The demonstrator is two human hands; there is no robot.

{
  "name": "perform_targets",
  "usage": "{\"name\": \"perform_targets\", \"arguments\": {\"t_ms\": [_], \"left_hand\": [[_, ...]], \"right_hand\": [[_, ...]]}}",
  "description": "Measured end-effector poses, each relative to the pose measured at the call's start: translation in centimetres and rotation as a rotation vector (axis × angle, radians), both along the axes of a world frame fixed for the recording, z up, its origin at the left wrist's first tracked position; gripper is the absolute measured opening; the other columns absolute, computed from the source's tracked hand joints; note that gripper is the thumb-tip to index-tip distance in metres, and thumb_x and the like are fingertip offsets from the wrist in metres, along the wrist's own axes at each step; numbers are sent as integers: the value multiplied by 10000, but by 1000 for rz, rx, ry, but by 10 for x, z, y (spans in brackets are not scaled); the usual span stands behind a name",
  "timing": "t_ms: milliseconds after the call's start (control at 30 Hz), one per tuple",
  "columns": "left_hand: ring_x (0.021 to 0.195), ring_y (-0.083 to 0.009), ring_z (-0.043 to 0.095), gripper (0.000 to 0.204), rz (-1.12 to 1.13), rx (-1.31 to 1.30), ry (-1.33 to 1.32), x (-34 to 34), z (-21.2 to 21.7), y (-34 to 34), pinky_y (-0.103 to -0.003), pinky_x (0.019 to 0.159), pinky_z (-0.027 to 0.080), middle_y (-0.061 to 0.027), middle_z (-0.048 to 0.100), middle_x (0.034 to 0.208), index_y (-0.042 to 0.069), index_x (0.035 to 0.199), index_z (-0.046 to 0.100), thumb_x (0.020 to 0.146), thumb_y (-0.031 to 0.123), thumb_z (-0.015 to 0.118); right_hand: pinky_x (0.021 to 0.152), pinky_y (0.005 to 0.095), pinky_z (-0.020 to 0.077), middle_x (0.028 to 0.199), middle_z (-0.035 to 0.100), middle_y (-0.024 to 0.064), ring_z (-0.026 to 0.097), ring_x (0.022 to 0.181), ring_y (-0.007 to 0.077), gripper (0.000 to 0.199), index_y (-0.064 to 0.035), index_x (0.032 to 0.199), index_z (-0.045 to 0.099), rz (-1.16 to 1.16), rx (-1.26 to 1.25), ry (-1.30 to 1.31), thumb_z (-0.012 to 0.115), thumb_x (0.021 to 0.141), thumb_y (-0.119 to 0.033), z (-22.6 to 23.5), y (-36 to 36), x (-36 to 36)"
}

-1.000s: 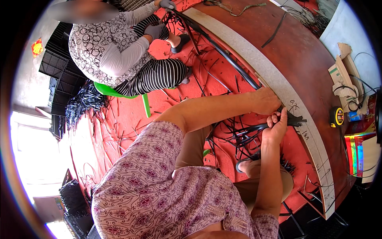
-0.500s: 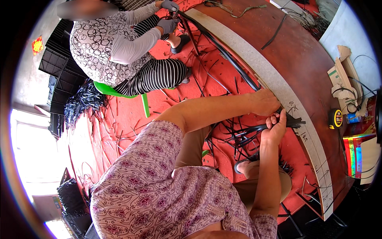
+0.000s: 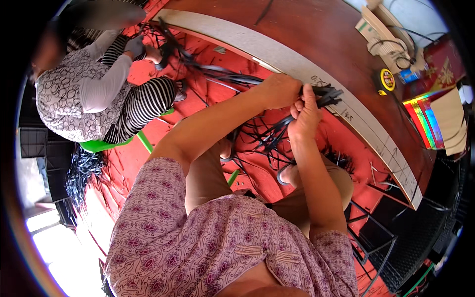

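Black flat plastic strips (image 3: 329, 95) are bunched between my two hands, their ends sticking out to the right over a long pale board (image 3: 366, 121). My left hand (image 3: 284, 91) is closed around the bunch. Close beside it, my right hand (image 3: 304, 116) also grips strips, with the thumb pointing up along them. From my left hand a long run of strips (image 3: 222, 74) stretches leftward toward a co-worker. Below my right hand, more strips (image 3: 272, 138) hang in a loose tangle above the red floor covering.
The co-worker (image 3: 81, 106) sits on a green plastic stool (image 3: 111, 144) at the left, one gloved hand (image 3: 134, 47) near the strips' far end. On the reddish-brown table (image 3: 316, 44) lie a tape measure (image 3: 386, 80) and cardboard pieces (image 3: 381, 34). A black metal frame (image 3: 371, 232) stands lower right.
The view has shifted, so the table and co-worker sit elsewhere in it. The long strips, earlier straight along the board's edge, now hang looser away from it. Both hands keep their grip.
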State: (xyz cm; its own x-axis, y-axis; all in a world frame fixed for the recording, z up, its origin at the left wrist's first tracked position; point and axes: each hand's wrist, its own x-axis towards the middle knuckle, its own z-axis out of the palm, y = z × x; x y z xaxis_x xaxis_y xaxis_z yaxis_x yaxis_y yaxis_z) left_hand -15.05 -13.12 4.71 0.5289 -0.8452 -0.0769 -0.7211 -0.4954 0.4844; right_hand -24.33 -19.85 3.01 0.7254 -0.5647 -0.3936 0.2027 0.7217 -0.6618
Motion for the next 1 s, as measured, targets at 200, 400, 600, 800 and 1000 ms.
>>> {"name": "perform_targets", "arguments": {"t_ms": [200, 400, 600, 800, 1000], "left_hand": [[713, -347, 658, 136, 37, -187, -181, -22, 11, 2, -443, 608, 515, -159, 660, 738, 68, 804, 659, 730, 181, 645], [688, -374, 648, 213, 4, -82, -240, -39, 22, 4, -457, 574, 511, -194, 635, 700, -6, 841, 583, 749, 186, 599], [756, -400, 634, 283, 47, -167, 148, -43, 34, 16, -459, 643, 493, -234, 632, 777, -27, 966, 564, 818, 214, 567], [1022, -351, 581, 481, -166, -420, 502, -43, 69, 39, -406, 848, 455, -249, 555, 1119, -37, 1226, 458, 834, 227, 546], [1116, -330, 536, 653, 128, -198, 158, -50, 92, 94, -433, 966, 412, -200, 503, 1228, -31, 1364, 362, 831, 219, 645]], "right_hand": [[402, 173, 235, 683, 497, -86, 371, 485, 8, 218, -145, 838, 604, -72, -116, 112, 784, 764, -242, 9, -7, -5], [446, 199, 326, 756, 568, -39, 468, 560, 32, 292, -19, 940, 680, -68, -246, 118, 681, 840, -293, 20, -6, -6], [775, 307, 487, 953, 630, 91, 607, 828, 168, 333, 66, 966, 641, -139, -401, -25, 612, 880, -254, 24, -2, -3], [666, 304, 456, 727, 518, 38, 542, 708, 157, 287, -74, 734, 491, -100, -325, -92, 584, 905, -285, 40, -4, -3], [707, 335, 467, 777, 545, 51, 546, 766, 190, 347, -121, 704, 439, 56, 76, -218, 565, 927, -356, 37, -21, 7]]}}
